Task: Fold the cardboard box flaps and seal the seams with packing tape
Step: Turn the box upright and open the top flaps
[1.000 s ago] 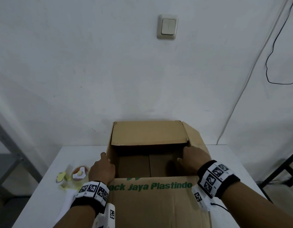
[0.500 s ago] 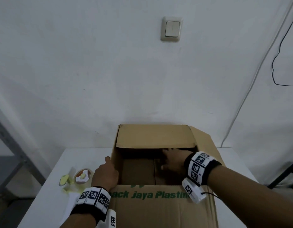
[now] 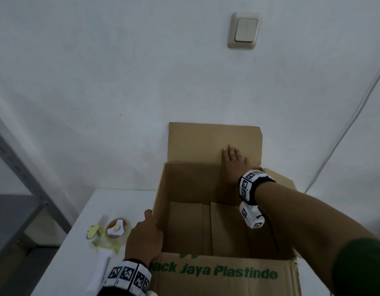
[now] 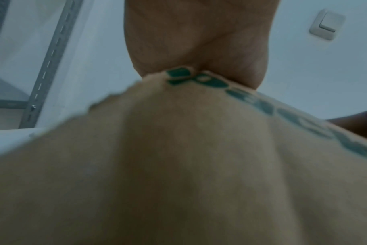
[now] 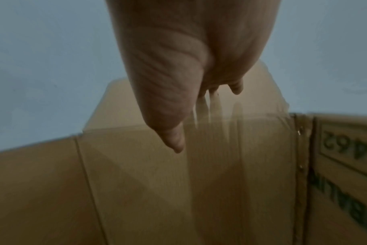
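Note:
An open cardboard box [image 3: 206, 272] with green print stands on a white table [image 3: 112, 201]. Its far flap [image 3: 197, 142] stands upright against the wall. My right hand [image 3: 233, 161] lies flat on that flap, fingers straight; the right wrist view shows the same fingers [image 5: 237, 87] against the flap [image 5: 258, 99]. My left hand [image 3: 144, 238] grips the top edge of the box's left wall at the near corner, thumb outside, fingers hidden. In the left wrist view the palm [image 4: 199, 33] presses on the printed near flap [image 4: 178, 165]. A tape dispenser [image 3: 114, 231] lies left of the box.
The white wall stands directly behind the box, with a light switch [image 3: 244, 29] and a thin cable [image 3: 344, 133] on it. A grey metal shelf frame [image 3: 24, 178] is at the left. The box's right flap [image 3: 278, 178] leans outward.
My right hand went from inside the box's right side to the far flap, which swung from folded inward to upright. My left hand stayed at the left wall.

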